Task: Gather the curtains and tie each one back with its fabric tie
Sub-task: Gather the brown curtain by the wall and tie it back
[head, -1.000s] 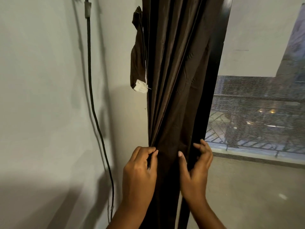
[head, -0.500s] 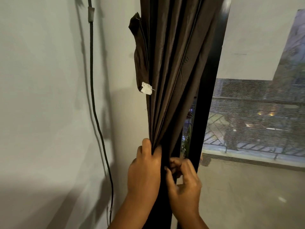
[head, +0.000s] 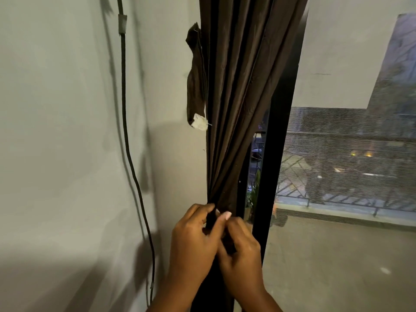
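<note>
Dark brown curtain bunched against window frame, beside wall; left hand and right hand touching, both curled round gathered folds low down; fingers narrow, pinching cloth. Fabric tie hangs loose above at wall edge, white tag at its end, not yet used. Step in hand, likely: finish gathering. Advice: squeeze all pleats into one bundle; hold with one hand only; free other to reach up for tie; avoid dropping outer folds near frame.
</note>
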